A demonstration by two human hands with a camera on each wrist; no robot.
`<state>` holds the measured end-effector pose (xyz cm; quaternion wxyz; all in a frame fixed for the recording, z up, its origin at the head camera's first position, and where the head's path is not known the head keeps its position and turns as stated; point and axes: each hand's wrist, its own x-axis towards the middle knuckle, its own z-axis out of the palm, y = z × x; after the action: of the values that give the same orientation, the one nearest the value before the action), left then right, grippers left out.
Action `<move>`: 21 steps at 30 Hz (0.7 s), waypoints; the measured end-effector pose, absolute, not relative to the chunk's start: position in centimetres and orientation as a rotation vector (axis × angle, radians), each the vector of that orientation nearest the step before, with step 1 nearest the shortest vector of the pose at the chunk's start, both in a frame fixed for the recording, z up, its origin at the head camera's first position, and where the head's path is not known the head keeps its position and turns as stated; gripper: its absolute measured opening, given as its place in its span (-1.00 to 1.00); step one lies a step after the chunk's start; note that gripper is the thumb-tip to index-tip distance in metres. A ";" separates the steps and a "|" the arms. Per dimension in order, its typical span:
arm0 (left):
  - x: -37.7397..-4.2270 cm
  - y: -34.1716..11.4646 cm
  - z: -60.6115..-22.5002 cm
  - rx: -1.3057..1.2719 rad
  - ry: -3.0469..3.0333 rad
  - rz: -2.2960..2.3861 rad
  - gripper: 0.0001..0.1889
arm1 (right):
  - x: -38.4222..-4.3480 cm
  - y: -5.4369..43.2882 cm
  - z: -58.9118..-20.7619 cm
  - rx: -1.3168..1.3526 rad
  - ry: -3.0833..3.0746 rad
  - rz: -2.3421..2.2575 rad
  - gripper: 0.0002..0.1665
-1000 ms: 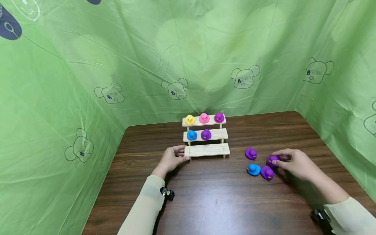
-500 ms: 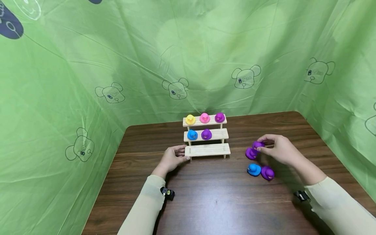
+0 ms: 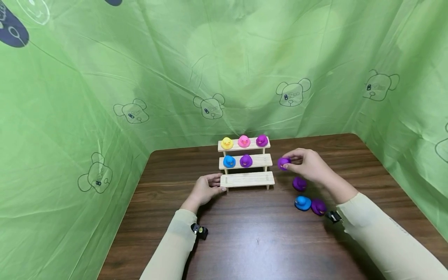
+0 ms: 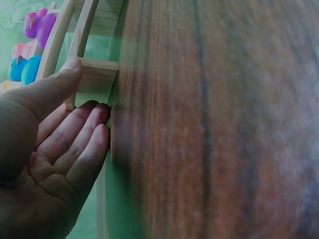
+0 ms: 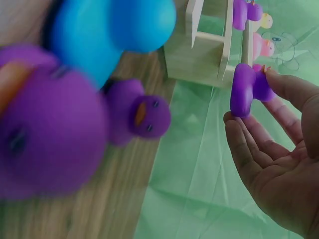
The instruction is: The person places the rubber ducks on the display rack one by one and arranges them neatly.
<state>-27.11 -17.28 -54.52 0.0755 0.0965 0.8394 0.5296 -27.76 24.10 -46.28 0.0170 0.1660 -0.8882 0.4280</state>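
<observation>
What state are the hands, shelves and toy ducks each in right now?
Left hand, holding the bottom shelf's left end.
Right hand, pinching a purple duck.
Purple duck, held above the table.
Top shelf, bearing three ducks.
Middle shelf, bearing two ducks.
Bottom shelf, bare.
Three loose ducks, sitting on the table.

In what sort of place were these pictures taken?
Probably an indoor recording booth: a green printed sheet hangs behind and beside a brown table, and two black wrist devices are in view.
</observation>
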 end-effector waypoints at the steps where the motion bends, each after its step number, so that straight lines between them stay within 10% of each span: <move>1: -27.1 -17.3 -54.5 0.288 2.518 1.586 -0.36 | -28.0 23.7 -46.2 0.522 -2.746 1.344 -0.67; 21: -27.0 -17.2 -54.7 0.265 2.542 1.577 -0.39 | -30.8 18.0 -46.2 0.558 -2.734 1.351 -0.66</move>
<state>-27.03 -17.22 -54.65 0.0690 0.0880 0.8444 0.5239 -30.76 18.02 -46.21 0.0208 0.1801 -0.8817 0.4357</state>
